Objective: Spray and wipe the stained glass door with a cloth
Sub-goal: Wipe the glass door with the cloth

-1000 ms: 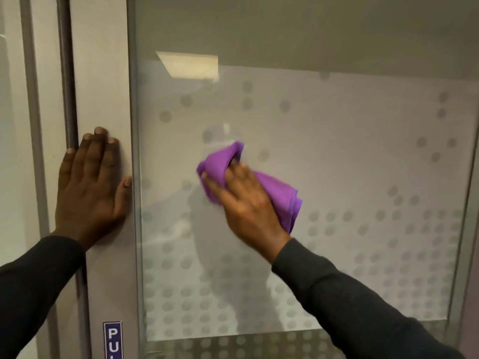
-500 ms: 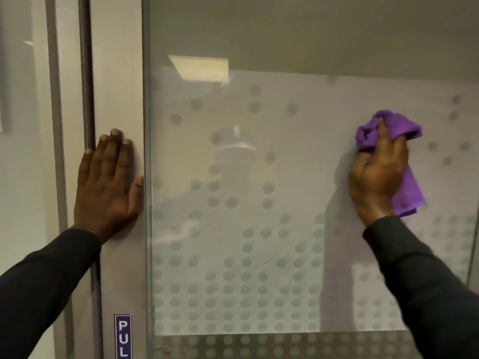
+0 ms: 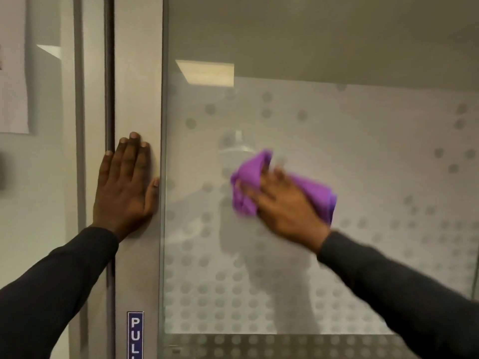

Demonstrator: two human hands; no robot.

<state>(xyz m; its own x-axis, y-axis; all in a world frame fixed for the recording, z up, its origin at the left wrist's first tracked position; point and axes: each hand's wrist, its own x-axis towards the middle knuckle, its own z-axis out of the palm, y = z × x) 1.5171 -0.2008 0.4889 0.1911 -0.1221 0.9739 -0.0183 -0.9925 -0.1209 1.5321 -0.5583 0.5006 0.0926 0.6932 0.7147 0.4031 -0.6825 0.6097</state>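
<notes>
The glass door (image 3: 363,151) fills the view, its pane frosted with a pattern of grey dots. My right hand (image 3: 286,208) presses a bunched purple cloth (image 3: 250,182) against the pane near its left-centre, blurred by motion. My left hand (image 3: 127,185) lies flat with fingers spread on the door's metal frame (image 3: 137,73), holding nothing. No spray bottle is in view.
A blue "PULL" sticker (image 3: 135,334) sits low on the frame. A dark gap (image 3: 109,73) runs between the door and a neighbouring glass panel (image 3: 39,203) at the left, with a sheet of paper (image 3: 13,73) on it.
My right hand swept the cloth from the pane's left-centre to its right side and back to the left-centre. My left hand stayed on the frame.
</notes>
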